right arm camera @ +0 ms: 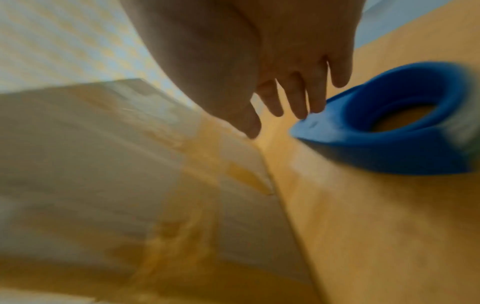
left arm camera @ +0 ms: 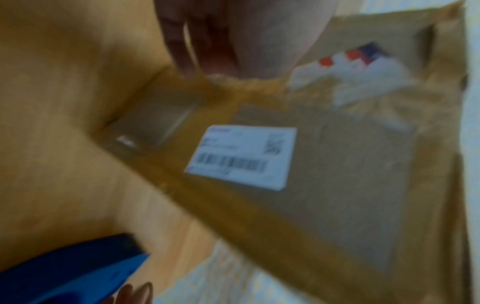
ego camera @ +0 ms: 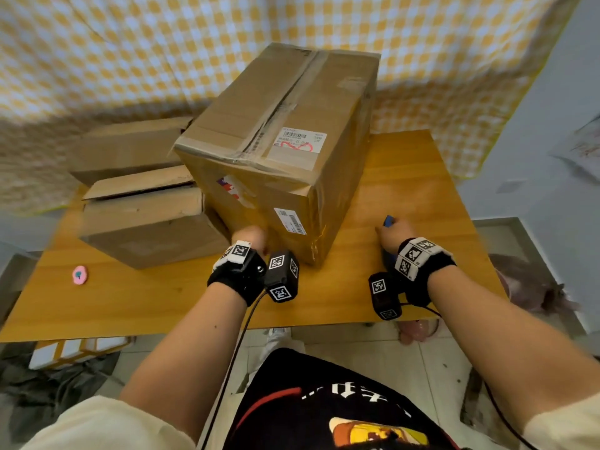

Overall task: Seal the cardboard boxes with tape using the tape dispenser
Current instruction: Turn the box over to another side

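The big cardboard box (ego camera: 279, 147) is a tall brown block of matte, slightly creased card, glossy clear tape along its top seam and over its corners, a white barcode label (ego camera: 300, 139) with a red scribble on top and another label (left arm camera: 241, 157) on its near side; it stands in the middle of the bench (ego camera: 406, 190), turned at an angle; to its left a smaller box (ego camera: 146, 222) touches it, its top flaps parted by a dark gap, and a third flat box (ego camera: 130, 147) lies behind that one; a small round pink thing (ego camera: 79, 275) lies well apart near the left edge; the bench is smooth orange-brown wood with faint grain; behind it hangs a yellow and white checked cloth (ego camera: 130, 43), to the right a pale wall, below a light tiled floor (ego camera: 373, 349); the left hand (ego camera: 250, 237) lies against the lower near side of the big box, fingers (left arm camera: 187, 51) straight and pointing down at the cardboard, gripping nothing; the right hand (ego camera: 394, 233) is low over the bench just right of the box, fingers loosely spread, their tips (right arm camera: 298, 107) touching the flat end of the tape dispenser (right arm camera: 394, 121), not wrapped round it; the dispenser is a smooth blue plastic ring with a round hole, lying on the bench beside the box.
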